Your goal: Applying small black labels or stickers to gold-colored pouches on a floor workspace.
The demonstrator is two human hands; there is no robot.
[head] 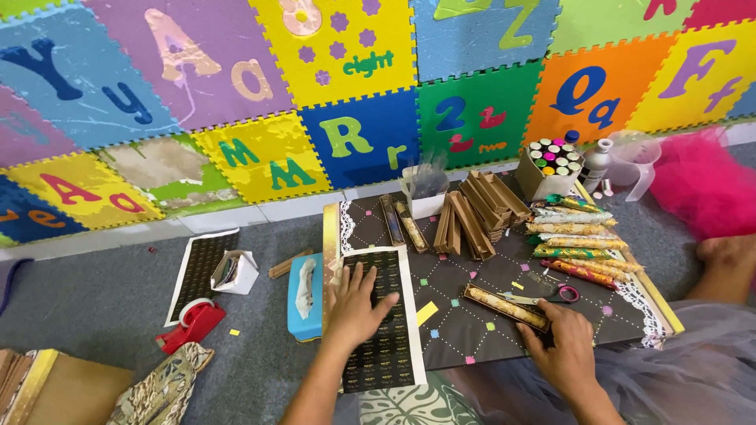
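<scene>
While left hand (356, 308) presses one sheet (383, 330) | right hand (561, 346) touches one box (505, 307)

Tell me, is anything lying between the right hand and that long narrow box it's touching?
Nothing visible does. The right hand already rests its fingers on the end of the long narrow box on the dark board. The pink-handled scissors lie just beyond the box, not between.

— Support surface?
— Grey carpet floor (94, 299), bearing a dark dotted board (472, 315), blue tissue box (303, 303), red tape dispenser (193, 324).
— On the board?
— Black sticker sheet (386, 346), narrow boxes (472, 216), scissors (551, 296)
</scene>
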